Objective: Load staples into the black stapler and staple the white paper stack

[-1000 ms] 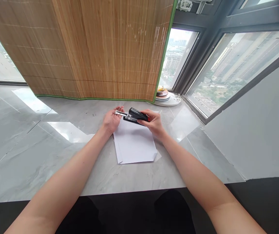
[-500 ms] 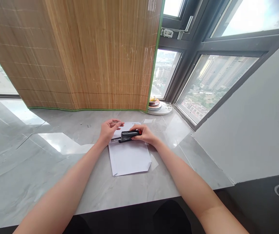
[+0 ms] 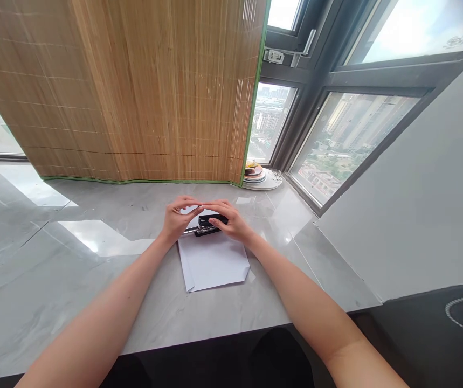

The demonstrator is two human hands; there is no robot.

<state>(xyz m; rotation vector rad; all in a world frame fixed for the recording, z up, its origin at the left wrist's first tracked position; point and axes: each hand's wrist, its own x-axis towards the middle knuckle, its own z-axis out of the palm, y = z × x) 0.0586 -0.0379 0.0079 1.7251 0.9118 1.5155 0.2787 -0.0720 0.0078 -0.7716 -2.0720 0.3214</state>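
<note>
Where the worktop [image 3: 73, 302] comes nearest the person, close to the middle of its front edge, lie some white sheets of paper [image 3: 215, 264] with both near corners creased. A black stapler [image 3: 207, 231] is over the far part of the paper, lying crosswise, with its metal rail [image 3: 191, 230] sticking out from its left end, toward the left hand [image 3: 173, 221].

That hand is arched beside the rail, its thumb and fingers brought close together at the tips. A tiny dark speck shows there, too small to name, and whether the fingers pinch it cannot be told. The right hand [image 3: 236, 222] curves round the right end of the stapler: the thumb lies across its near side, while the fingers stretch past its far side until their tips meet those of the other hand. How firmly it grips the stapler, if at all, cannot be made out.

At the far right corner of the worktop, a stack of plates [image 3: 262, 181] stands by the window [image 3: 348, 140]. A bamboo blind [image 3: 154, 91] with green edging hangs along the back edge, and a pale wall [image 3: 409, 205] borders the right edge.
</note>
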